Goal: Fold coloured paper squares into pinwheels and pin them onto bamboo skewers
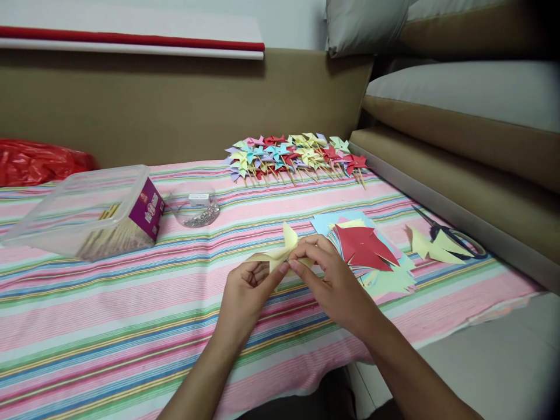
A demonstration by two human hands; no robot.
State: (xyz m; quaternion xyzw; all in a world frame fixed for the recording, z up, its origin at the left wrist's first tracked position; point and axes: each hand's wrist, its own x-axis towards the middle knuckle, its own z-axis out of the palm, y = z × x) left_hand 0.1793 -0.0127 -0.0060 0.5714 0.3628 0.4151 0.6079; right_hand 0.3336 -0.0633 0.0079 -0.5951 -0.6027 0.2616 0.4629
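A pale yellow cut paper square (280, 251) is pinched between both my hands above the striped cloth. My left hand (245, 291) grips its lower left side with thumb and fingers. My right hand (326, 277) pinches its centre from the right, folding a corner inward. One yellow tip points upward. Just right of my hands lies a stack of cut coloured papers (367, 251) with a red sheet on top.
Several finished paper pinwheels (293, 154) on sticks lie at the far side. A clear plastic box of sticks (87, 213) and a small clear dish of pins (196, 210) sit at left. Scissors (455, 236) and yellow paper (437, 248) lie right. Sofa cushions border the right.
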